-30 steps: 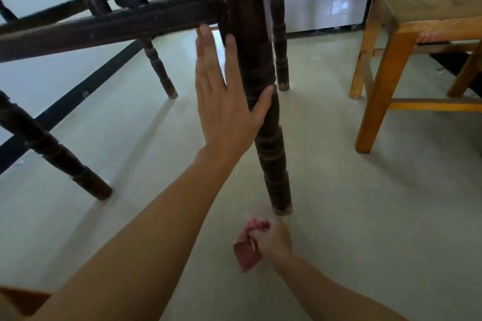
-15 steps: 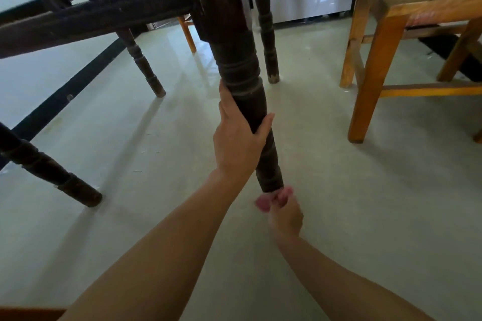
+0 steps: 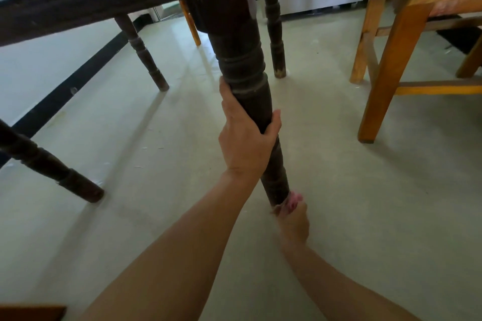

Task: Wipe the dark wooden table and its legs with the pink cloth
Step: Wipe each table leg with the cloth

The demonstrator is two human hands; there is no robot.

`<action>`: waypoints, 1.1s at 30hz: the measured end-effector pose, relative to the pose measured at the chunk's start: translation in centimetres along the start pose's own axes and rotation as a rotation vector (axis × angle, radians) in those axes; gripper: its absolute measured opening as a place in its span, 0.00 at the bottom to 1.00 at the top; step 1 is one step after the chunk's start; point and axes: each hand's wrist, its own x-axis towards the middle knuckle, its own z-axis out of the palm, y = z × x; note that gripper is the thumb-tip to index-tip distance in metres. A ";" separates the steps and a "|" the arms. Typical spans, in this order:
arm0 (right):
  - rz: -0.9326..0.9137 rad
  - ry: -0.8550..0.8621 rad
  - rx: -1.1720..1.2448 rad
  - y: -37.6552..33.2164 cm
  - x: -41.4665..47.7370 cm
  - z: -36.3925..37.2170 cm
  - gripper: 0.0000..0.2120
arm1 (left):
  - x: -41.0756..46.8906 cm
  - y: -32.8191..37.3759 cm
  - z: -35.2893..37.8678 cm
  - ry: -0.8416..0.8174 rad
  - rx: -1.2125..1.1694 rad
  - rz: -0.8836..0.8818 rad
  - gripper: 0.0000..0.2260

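Pale floor (image 3: 339,190) surrounds the table leg (image 3: 247,65) held by the left hand (image 3: 245,143), while the right hand (image 3: 294,224) seemingly pinches the pink cloth (image 3: 290,204) at its foot, where it could snag.

Looks like a plain dining room: dark turned table legs (image 3: 242,81), light wooden bench (image 3: 407,41), bare pale floor (image 3: 365,203).

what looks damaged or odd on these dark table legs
The far dark turned wooden leg is worn pale at its foot, where the dark finish looks chipped. The near dark turned leg shows pale dusty lines in its ring grooves; the left hand grips it, and the right hand presses the pink cloth at its base.
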 end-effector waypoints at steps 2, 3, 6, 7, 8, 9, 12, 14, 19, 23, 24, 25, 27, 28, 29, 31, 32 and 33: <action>0.022 -0.236 -0.160 2.8 -2.6 1.3 0.17 | -0.1 0.2 -0.2 -0.025 0.021 0.003 0.45; 0.026 -0.312 -0.194 3.2 -3.8 1.6 0.14 | -0.2 0.4 -0.5 -0.039 0.046 0.014 0.46; 0.005 -0.267 -0.077 2.2 -3.6 1.6 0.11 | -0.4 0.3 -2.0 -0.008 0.221 0.148 0.44; 0.009 -0.213 -0.027 1.7 -2.7 1.2 0.12 | -0.7 0.0 -2.7 0.010 0.309 0.240 0.42; 0.015 -0.148 0.035 1.2 -1.8 0.4 0.13 | -1.1 -0.4 -3.5 0.025 0.393 0.362 0.39; 0.040 -0.095 0.095 0.7 -0.6 -0.5 0.13 | -1.5 -0.8 -4.1 0.039 0.462 0.502 0.36; 0.133 0.084 0.268 -0.3 2.6 -3.4 0.12 | -0.5 -1.1 -5.1 0.074 0.491 0.738 0.28; 0.172 0.163 0.296 -1.3 4.0 -4.7 0.12 | 1.1 -0.4 -4.8 0.127 0.475 0.749 0.27; 0.044 0.037 0.269 -3.1 3.3 -2.3 0.17 | 2.7 -0.7 -2.1 0.220 0.405 0.734 0.22; 0.092 -0.105 0.258 0.2 -1.9 1.3 0.07 | 3.5 -1.0 -0.8 0.287 0.328 0.749 0.23; 0.122 -0.237 0.243 1.0 -3.7 2.0 0.07 | 3.7 -1.1 -0.6 0.296 0.315 0.763 0.23; 0.104 -0.323 0.158 1.5 -5.1 2.4 0.07 | 3.8 -1.2 -0.5 0.296 0.306 0.777 0.23; 0.045 -0.304 0.089 1.8 -5.6 2.1 0.05 | 4.2 -1.5 -0.1 0.310 0.302 0.801 0.23; 0.017 -0.227 0.125 1.5 -4.5 1.2 0.06 | 4.4 -1.6 0.1 0.322 0.300 0.803 0.22; 0.010 -0.142 0.167 1.1 -2.8 0.1 0.06 | 4.4 -1.7 0.2 0.331 0.296 0.800 0.22; 0.065 0.056 0.239 0.3 1.9 -2.2 0.07 | 4.3 -1.6 0.5 0.337 0.286 0.792 0.22; 0.093 0.115 0.242 -0.2 4.2 -3.1 0.07 | 4.3 -1.7 0.7 0.341 0.282 0.793 0.22; 0.112 0.125 0.221 -0.9 6.0 -3.4 0.07 | 4.4 -1.8 0.8 0.344 0.279 0.793 0.22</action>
